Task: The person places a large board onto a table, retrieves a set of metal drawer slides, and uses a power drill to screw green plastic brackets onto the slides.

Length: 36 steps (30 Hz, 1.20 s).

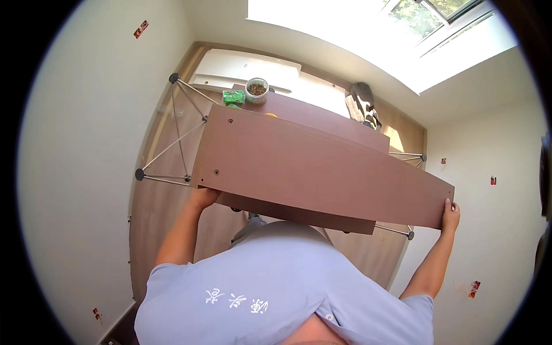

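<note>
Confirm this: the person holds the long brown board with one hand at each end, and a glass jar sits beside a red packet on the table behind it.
Not quite. In the head view the packet beside the jar is green, not red. The rest holds: left hand and right hand grip the ends of the brown board.

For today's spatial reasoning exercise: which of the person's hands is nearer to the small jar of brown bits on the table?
Left. The left hand grips the brown panel's near-left corner, below the jar; the right hand holds the far right end.

The board (322, 172) is brown wood laminate, smooth and matt; the frame (178, 129) beneath is bare shiny metal rod; the far jar (256, 90) is clear plastic
</note>
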Tool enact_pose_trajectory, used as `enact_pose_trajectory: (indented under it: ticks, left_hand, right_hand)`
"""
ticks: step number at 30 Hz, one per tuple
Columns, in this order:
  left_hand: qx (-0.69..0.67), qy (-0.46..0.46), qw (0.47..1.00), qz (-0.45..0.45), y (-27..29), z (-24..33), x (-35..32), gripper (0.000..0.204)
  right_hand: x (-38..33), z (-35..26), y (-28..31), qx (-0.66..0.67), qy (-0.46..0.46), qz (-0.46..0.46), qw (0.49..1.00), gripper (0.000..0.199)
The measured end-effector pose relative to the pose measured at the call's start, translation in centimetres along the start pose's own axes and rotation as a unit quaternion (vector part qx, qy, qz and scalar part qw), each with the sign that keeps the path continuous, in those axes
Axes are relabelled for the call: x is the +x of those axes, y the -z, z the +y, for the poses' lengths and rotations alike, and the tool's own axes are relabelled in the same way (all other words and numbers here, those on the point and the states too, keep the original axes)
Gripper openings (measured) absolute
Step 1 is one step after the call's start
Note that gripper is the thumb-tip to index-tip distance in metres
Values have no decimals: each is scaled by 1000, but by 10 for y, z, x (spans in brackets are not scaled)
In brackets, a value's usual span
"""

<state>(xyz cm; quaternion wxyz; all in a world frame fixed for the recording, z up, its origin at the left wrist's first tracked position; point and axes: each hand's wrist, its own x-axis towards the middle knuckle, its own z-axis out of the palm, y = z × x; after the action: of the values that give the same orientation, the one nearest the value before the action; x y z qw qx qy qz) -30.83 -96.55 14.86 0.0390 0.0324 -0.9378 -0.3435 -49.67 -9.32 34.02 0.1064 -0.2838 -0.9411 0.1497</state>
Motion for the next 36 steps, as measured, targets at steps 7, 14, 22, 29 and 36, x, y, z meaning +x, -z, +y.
enact_pose_trajectory:
  ticks: [7,14,22,29,36]
  left_hand:
    - [-82,65,994,23,27,-45,42,36]
    - [-191,112,975,28,19,-80,56,42]
    - [-175,126,976,36,29,-65,51,41]
    - [-217,185,959,-5,37,-65,47,51]
    - [-254,270,929,-2,3,-79,21,50]
  right_hand:
    - [-31,-63,-17,-21,42,17,999,74]
    - [-54,-76,-32,-109,-1,70,992,72]
    - [-38,-66,-37,-100,21,50,994,71]
    - [-49,-78,-35,-103,-18,49,993,70]
    - [-68,-66,-35,-16,79,102,991,56]
